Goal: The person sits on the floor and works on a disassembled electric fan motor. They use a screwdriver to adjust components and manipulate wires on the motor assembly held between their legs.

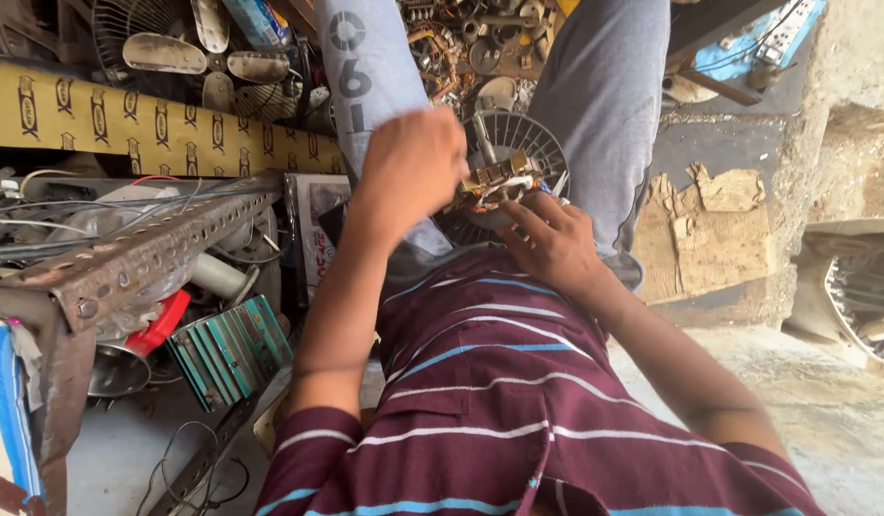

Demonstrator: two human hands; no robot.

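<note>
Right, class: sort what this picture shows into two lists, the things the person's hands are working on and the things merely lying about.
In hand:
- small motor core with copper windings, gripped by the left hand, steadied by the right hand
- round fan guard beneath it

Lying about:
- rusty perforated angle bar
- teal finned block
- fan blades
- torn cardboard

cluttered repair workshop, fan blades (165,53), rusty slotted angle iron (127,258), scrap metal parts (461,33), loose wires (41,205)
</note>
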